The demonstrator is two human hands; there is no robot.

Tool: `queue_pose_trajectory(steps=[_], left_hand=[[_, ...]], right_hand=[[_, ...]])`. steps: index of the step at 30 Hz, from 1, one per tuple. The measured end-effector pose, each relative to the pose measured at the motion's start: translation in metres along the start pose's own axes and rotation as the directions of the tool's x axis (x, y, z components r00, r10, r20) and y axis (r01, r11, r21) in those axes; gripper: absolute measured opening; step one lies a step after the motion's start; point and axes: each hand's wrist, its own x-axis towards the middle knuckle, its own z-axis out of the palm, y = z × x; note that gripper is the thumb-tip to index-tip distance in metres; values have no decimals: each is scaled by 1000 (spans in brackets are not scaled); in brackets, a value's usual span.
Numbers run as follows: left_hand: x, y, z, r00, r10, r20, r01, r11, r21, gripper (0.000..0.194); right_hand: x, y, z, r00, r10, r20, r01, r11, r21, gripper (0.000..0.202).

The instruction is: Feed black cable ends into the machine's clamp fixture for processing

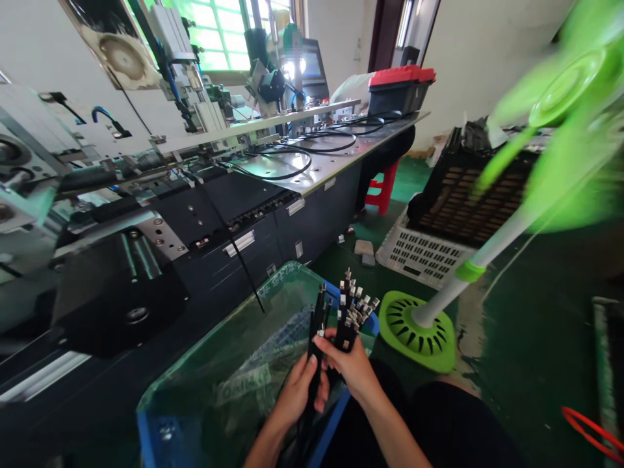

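My left hand is closed around several black cables that stand upright and run down between my forearms. A thicker bundle of black cables with silver metal connectors fanned out at the top is gripped in my right hand. My right thumb and forefinger also touch a silver connector at the left bundle. Both hands are side by side over a blue crate with a greenish clear plastic sheet in it. The lower ends of the cables are hidden behind my hands and arms.
A long machine bench with looped black cables runs along the left. One black cable hangs off it. To the right stand a green fan with blurred blades and a white plastic crate. A person sits on a red stool farther back.
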Motion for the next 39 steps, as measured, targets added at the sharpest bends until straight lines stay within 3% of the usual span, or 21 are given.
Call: queue_pose_trajectory(steps=[7,12,16,20,23,25,28,32,39], left_hand=[[-9,-11,-8,999,-50,7,49,995,86,61],[-11,-10,-14,1000,-14,19,11,986,166,62],[-11,-6,-17,996,-40,79,32,994,100,62],[-14,10,-14,995,-33,-97,37,998,44,66],[-15,21,-9,986,-9,-167,18,998,52,68],[-15,24,-5,986,5,-169,9,997,81,68],[-15,23,1,992,11,-125,8,989,150,65],[-17,20,6,997,-3,-77,21,970,243,63],[-12,23,8,993,86,-82,-41,894,446,62]], right_hand=[[21,-18,-7,969,-123,-215,150,982,118,48],[33,-20,-7,961,-195,-196,216,972,91,44],[35,-14,-10,956,-206,-209,223,973,61,44],[30,-7,-14,941,-221,-257,257,960,115,47],[19,1,-11,965,-138,-222,177,970,168,48],[11,6,-6,993,-53,-104,70,983,168,48],[2,7,2,999,21,27,-25,989,148,45],[1,0,7,998,63,28,-68,976,206,47],[3,-7,-1,986,153,72,-167,952,256,45]])
